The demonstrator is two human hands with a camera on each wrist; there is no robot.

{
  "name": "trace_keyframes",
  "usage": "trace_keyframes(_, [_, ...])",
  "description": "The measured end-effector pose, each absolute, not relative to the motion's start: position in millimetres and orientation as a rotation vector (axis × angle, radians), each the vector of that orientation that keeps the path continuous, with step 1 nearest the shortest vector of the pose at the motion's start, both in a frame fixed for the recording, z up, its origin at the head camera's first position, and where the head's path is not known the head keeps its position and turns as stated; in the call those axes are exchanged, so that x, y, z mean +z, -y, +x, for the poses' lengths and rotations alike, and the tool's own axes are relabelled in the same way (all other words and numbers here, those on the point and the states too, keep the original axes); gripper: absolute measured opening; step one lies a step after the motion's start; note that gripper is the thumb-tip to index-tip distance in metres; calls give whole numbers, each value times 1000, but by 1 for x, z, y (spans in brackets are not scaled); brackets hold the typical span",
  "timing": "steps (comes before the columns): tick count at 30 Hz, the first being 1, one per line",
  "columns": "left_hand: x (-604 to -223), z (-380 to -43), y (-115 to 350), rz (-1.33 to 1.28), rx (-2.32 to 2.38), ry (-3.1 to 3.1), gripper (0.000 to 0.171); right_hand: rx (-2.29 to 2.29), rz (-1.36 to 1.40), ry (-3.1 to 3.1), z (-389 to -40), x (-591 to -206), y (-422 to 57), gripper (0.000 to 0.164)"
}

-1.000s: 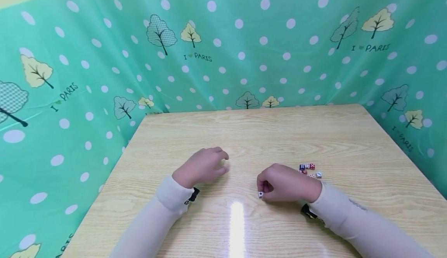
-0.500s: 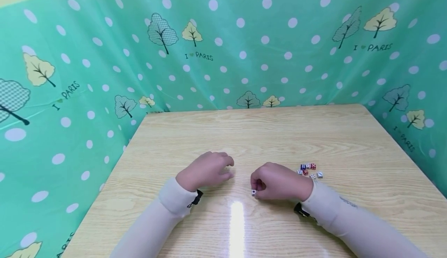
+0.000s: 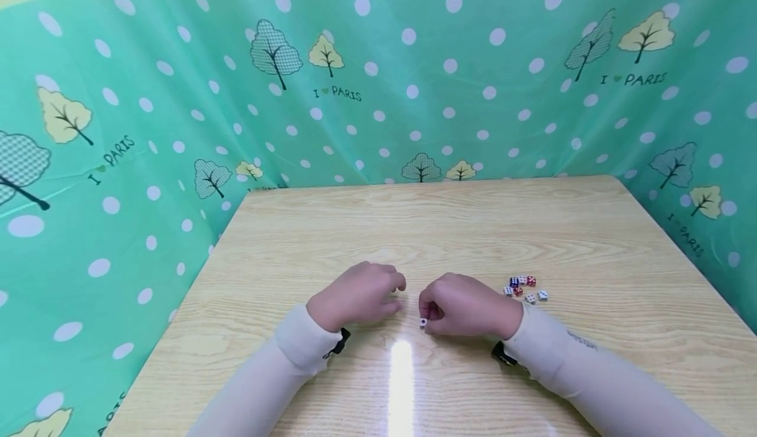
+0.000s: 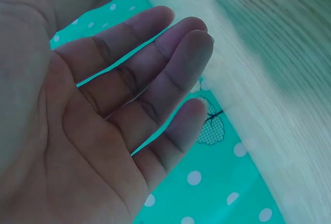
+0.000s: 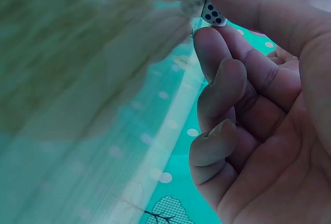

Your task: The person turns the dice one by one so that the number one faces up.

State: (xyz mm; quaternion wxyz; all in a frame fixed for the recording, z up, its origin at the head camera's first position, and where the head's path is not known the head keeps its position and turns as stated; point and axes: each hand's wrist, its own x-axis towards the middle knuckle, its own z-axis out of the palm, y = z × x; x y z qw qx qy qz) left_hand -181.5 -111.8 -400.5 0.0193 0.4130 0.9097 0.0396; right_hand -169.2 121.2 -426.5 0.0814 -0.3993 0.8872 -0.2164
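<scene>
Left of the dice pile [image 3: 531, 281], the right hand [image 3: 470, 305] pinches one white die [image 3: 423, 323] with thumb and finger, maybe because it is so tiny, and farther left the left hand [image 3: 357, 296] holds nothing, its fingers loose.

A narrow gap separates the left hand [image 3: 357, 296] from the right hand [image 3: 467, 305]; the white die [image 3: 423, 323] in the right hand's grip juts into its right side. Beyond both hands, the desk [image 3: 426, 227] offers a broad lane from side to side, bounded at the far edge by the hanging cloth [image 3: 384, 121], which also walls the left and right edges. The loose dice [image 3: 518, 290], just past the right wrist, obstruct a low sweep there; a hand could pass behind them or to their right. Nearer the person, the left sleeve [image 3: 272, 371] and right sleeve [image 3: 597, 378] flank a wide passage.
</scene>
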Motion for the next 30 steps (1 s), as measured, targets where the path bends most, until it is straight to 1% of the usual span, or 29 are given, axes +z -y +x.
trace_keyframes(8, [-403,-179,108,1324,117,-2824,11,-643,-1218,-2674,-171,-429,-114,17])
trace_keyframes(16, [-401,-174,105,1313,93,-2813,14,-646,-1219,-2683,-169,-427,-111,16])
trace_keyframes(23, [-403,-172,104,1336,86,-2817,15,-660,-1245,-2666,-171,-426,-110,10])
trace_keyframes(27, [-405,-171,101,1386,83,-2826,11,-670,-1246,-2647,-169,-420,-114,7])
trace_keyframes(30, [-406,-171,99,1426,65,-2826,13,-655,-1238,-2659,-169,-412,-121,9])
